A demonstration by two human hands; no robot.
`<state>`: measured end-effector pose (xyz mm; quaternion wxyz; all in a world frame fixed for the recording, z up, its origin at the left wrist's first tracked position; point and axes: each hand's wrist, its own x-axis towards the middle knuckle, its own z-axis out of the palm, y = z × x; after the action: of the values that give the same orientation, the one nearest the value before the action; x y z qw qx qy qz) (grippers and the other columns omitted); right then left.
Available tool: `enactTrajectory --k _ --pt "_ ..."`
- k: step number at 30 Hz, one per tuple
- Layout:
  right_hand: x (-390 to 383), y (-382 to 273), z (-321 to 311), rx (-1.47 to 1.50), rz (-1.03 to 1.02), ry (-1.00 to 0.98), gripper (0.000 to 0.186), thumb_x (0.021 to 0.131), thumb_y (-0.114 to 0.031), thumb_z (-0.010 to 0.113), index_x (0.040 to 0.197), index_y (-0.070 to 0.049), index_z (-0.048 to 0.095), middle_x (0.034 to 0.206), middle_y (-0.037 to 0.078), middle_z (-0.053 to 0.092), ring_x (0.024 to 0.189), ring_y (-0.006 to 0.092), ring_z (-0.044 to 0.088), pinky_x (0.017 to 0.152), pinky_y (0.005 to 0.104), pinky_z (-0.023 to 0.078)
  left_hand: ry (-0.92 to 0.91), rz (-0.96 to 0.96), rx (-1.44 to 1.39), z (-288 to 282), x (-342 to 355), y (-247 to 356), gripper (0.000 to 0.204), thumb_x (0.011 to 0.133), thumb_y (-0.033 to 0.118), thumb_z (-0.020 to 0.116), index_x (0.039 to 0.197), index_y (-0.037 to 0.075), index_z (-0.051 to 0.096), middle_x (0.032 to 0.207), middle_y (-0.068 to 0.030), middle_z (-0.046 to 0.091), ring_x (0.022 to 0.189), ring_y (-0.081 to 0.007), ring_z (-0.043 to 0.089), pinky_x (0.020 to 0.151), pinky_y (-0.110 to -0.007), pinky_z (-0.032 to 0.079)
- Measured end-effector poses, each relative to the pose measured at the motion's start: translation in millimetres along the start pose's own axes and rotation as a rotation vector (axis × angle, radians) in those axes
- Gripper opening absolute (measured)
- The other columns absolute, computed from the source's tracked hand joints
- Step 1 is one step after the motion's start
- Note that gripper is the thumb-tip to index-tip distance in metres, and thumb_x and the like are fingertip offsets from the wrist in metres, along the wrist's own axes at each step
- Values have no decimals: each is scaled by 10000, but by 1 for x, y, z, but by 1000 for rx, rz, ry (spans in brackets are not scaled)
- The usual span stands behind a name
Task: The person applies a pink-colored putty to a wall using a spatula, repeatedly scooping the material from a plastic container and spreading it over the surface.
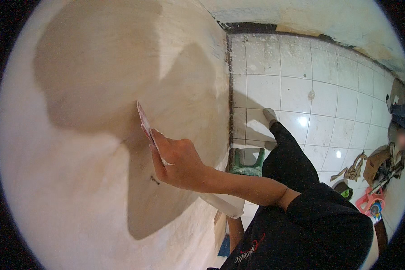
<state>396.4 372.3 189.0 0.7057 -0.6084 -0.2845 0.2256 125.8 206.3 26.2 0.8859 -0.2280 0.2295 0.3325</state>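
My right hand (177,159) reaches out toward the wall, its fingers closed round a thin flat spreader (144,119) with pinkish, white-smeared sides. The spreader's edge is at or close to the pale beige wall (85,189); contact is hard to judge. White paste sticks to my fingers. Below my right forearm is a smooth whitish board or shallow tub (225,206). My left forearm (235,234) runs up to that piece from below, and my left hand is hidden behind it. A small dark mark (155,180) shows on the wall beside my right hand.
A green plastic stool (247,170) stands by the wall, near my leg. White tiles (297,94) cover the floor, with white specks toward the far wall. At the right lie a crumpled cloth (355,168), a cardboard box (375,166) and a pink plastic item (370,201).
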Motion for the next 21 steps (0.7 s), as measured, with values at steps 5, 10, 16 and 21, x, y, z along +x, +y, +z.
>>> enactTrajectory --k 5,10,16,21 --pt "-52 -90 -3 42 -93 -56 350 812 2 563 1156 45 511 663 170 581 543 336 590 477 393 446 -72 91 124 -3 -48 -10 476 880 501 552 1161 120 598 1126 -102 616 1065 -284 565 902 -461 457" --pt "-90 -164 10 66 -265 -41 330 815 7 559 1135 64 505 622 172 558 543 344 593 481 385 442 -148 226 206 -16 -105 -16 497 877 511 550 1181 119 587 1151 -110 606 1082 -296 558 914 -470 453" --pt "-88 -230 37 -25 -407 -34 189 839 -31 552 987 86 563 586 157 575 518 279 602 487 363 447 -210 369 189 -41 -173 -14 524 874 522 547 1206 119 574 1180 -119 595 1104 -310 549 928 -481 447" --pt "-94 -230 2 163 -155 -88 207 851 -56 564 982 98 609 678 102 637 555 131 579 496 276 465 -270 461 193 -64 -209 -4 546 871 532 544 1227 118 563 1205 -127 585 1122 -322 542 940 -490 443"
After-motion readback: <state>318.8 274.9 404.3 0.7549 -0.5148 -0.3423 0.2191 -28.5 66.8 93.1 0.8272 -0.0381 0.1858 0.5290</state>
